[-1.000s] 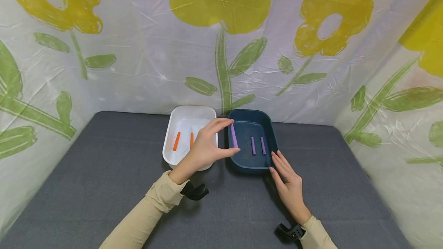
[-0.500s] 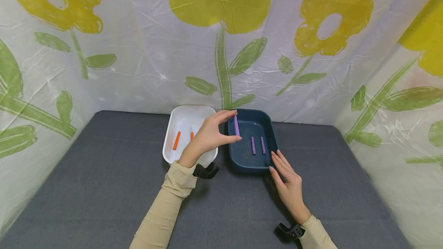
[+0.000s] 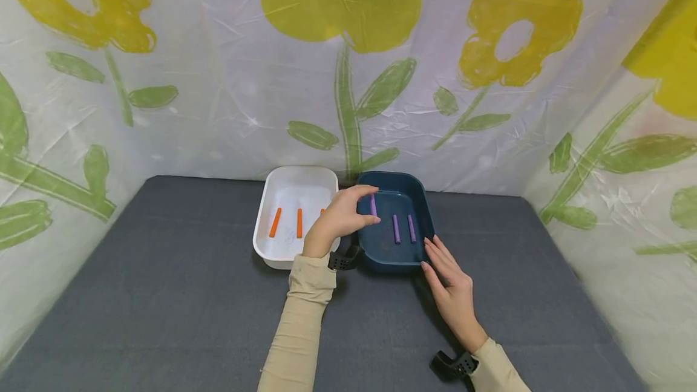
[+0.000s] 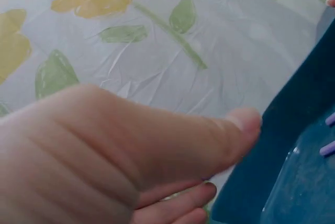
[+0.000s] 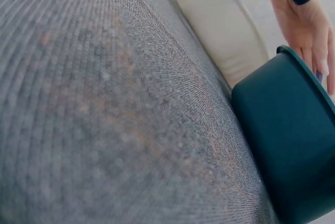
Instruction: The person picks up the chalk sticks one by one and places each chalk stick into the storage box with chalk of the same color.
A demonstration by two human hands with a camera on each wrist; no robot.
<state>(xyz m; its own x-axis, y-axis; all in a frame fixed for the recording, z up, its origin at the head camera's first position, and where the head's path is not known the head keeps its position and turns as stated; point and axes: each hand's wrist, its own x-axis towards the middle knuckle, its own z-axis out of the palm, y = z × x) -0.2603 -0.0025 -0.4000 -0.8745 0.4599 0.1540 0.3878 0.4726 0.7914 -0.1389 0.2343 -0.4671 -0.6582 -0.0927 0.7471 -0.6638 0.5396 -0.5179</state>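
Note:
My left hand point(image 3: 342, 213) pinches a thin purple stick point(image 3: 373, 205) lengthwise between thumb and fingertips, over the left side of a dark blue tray point(image 3: 397, 265). In the left wrist view the thumb point(image 4: 199, 143) covers nearly all of that stick. Two more purple sticks point(image 3: 396, 229) lie side by side on the tray's floor. The right hand point(image 3: 454, 296) rests its extended fingers against the tray's front right corner. In the right wrist view, the tray's outer wall point(image 5: 285, 135) shows, with the left hand above its rim.
Left of the blue tray stands a white tray point(image 3: 272, 258) holding three orange sticks point(image 3: 299, 223), the rightmost partly behind the left hand. Both trays sit near the back edge of a dark grey cloth-covered table point(image 3: 179, 295). A flower-printed curtain point(image 3: 229, 77) hangs behind.
My left hand has shifted right with the purple stick, first forward and then lower into the blue tray. A third orange stick has come into view. The right hand stays in place.

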